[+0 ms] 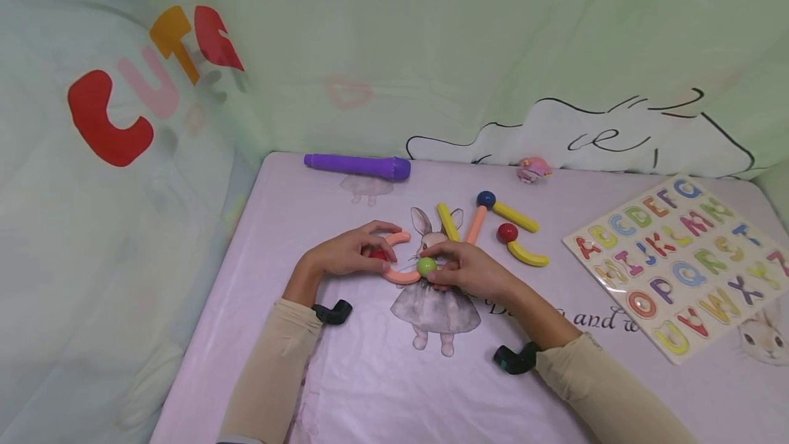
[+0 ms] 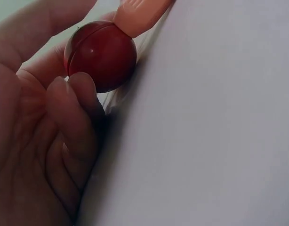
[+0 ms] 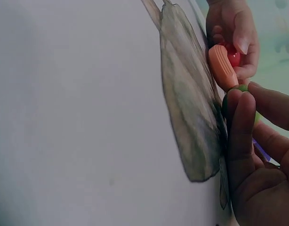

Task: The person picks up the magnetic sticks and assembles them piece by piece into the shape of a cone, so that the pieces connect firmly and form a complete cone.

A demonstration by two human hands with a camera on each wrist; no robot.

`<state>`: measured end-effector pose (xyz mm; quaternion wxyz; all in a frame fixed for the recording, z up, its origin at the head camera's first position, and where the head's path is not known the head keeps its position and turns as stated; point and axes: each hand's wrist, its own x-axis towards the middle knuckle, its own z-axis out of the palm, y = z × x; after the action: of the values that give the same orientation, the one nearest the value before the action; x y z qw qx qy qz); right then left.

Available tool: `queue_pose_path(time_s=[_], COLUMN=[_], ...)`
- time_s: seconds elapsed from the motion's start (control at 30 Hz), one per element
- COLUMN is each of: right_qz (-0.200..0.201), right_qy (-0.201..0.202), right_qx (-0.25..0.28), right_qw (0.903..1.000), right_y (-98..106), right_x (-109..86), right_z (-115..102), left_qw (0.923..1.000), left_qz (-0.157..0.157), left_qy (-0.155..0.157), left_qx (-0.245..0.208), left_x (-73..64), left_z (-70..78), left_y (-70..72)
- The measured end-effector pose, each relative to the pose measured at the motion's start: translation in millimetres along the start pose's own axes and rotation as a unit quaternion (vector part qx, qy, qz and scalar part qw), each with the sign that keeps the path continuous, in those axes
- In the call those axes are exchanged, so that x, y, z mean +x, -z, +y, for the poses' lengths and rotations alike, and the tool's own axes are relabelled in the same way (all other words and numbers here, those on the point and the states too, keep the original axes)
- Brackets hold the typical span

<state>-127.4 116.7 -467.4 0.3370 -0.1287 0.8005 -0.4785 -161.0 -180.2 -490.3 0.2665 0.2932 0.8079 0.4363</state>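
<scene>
The left hand (image 1: 351, 250) grips a red ball (image 2: 104, 56) between its thumb and fingers, low over the table. Joined to that ball is a curved orange stick (image 1: 403, 278), which reaches a green ball (image 1: 427, 266). Fingers and thumb of the right hand (image 1: 471, 271) pinch the green ball, seen partly hidden in the right wrist view. Another curved orange piece (image 1: 399, 238) curves up beside the left fingers. Just beyond the right hand lie a straight yellow stick (image 1: 448, 221) and a straight orange stick (image 1: 476, 225), the latter touching a blue ball (image 1: 486, 199).
A yellow stick (image 1: 516, 217) meets the blue ball; a second red ball (image 1: 508, 232) joins a curved yellow stick (image 1: 529, 254). At the back are a purple toy microphone (image 1: 357, 166) and a small pink toy (image 1: 533, 169). An alphabet board (image 1: 656, 279) lies on the right of the table (image 1: 394, 389).
</scene>
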Motion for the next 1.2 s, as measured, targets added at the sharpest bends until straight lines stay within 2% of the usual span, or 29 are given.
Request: queue_pose_path(time_s=[0.2, 0.37, 0.73, 1.1, 1.2], right_qz=[-0.016, -0.024, -0.004, -0.010, 0.001], right_qy=[0.020, 0.025, 0.014, 0.011, 0.007], right_qx=[0.003, 0.007, -0.010, 0.019, 0.019], right_qw=[0.9997, 0.9994, 0.9998, 0.9997, 0.9998], right_y=[6.3, 8.4, 8.9, 13.0, 16.7], right_x=[-3.7, -6.4, -8.0, -9.5, -14.5], right_z=[3.7, 6.1, 3.1, 6.5, 7.0], left_qw=[0.9997, 0.9998, 0.9991, 0.9991, 0.9991], left_qz=[0.007, 0.008, 0.010, 0.009, 0.008], left_qy=[0.016, 0.020, 0.023, 0.022, 0.021], left_qx=[0.016, 0.005, -0.034, -0.036, -0.036], left_x=[0.6, -0.6, 0.2, 0.9, 0.6], left_z=[0.0, 0.5, 3.7, 3.6, 3.1], left_y=[-0.2, -0.5, -0.1, -0.5, -0.6])
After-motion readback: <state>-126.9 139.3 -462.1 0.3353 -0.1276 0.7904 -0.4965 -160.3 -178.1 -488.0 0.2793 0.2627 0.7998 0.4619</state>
